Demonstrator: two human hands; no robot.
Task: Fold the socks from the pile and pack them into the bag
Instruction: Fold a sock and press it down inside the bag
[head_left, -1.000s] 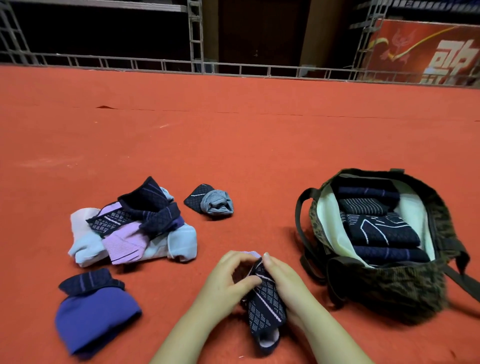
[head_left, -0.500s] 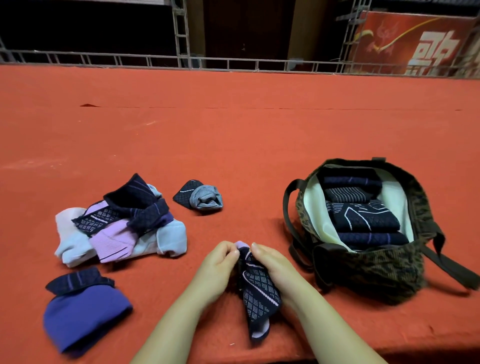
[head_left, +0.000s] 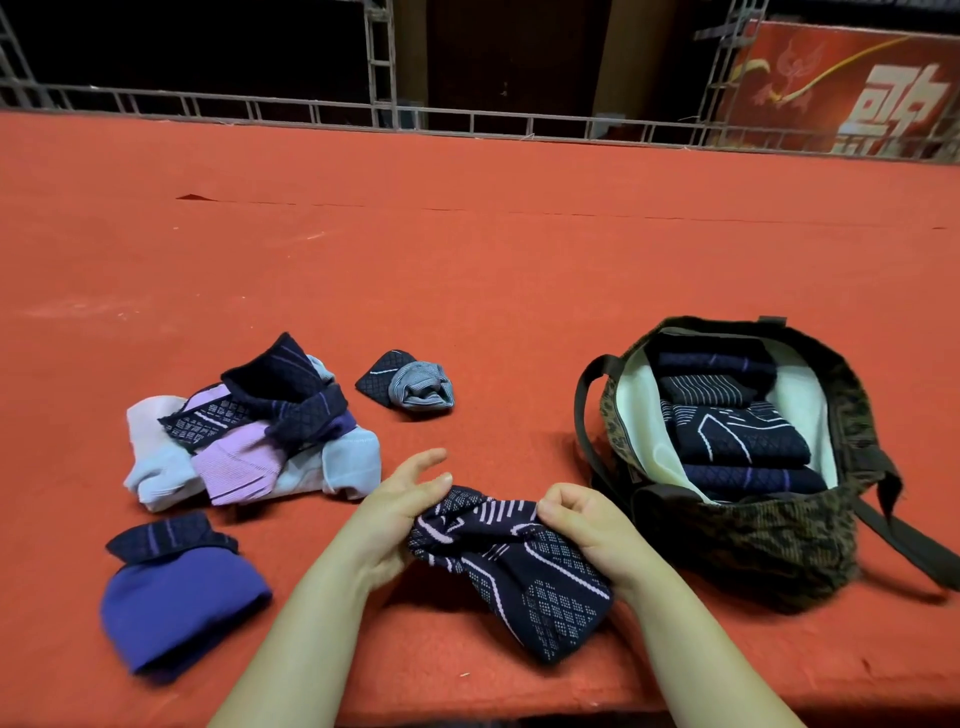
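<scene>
The table (head_left: 467, 260) wore a matt red felt-like cloth; the socks in the pile (head_left: 249, 436) were soft knit, some ribbed; the bag (head_left: 769, 540) was rough woven fabric with a smooth pale lining; the railing (head_left: 379, 62) looked like metal

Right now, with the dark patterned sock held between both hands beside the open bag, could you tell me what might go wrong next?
1. The navy sock with lilac diamond pattern is pinched only at its top edge by the left hand and right hand; its bundle could unroll.
2. The brown patterned fabric bag already holds a row of folded dark socks, so pushing another in might disturb them.
3. The bag's soft rim sags and may collapse inward.
</scene>
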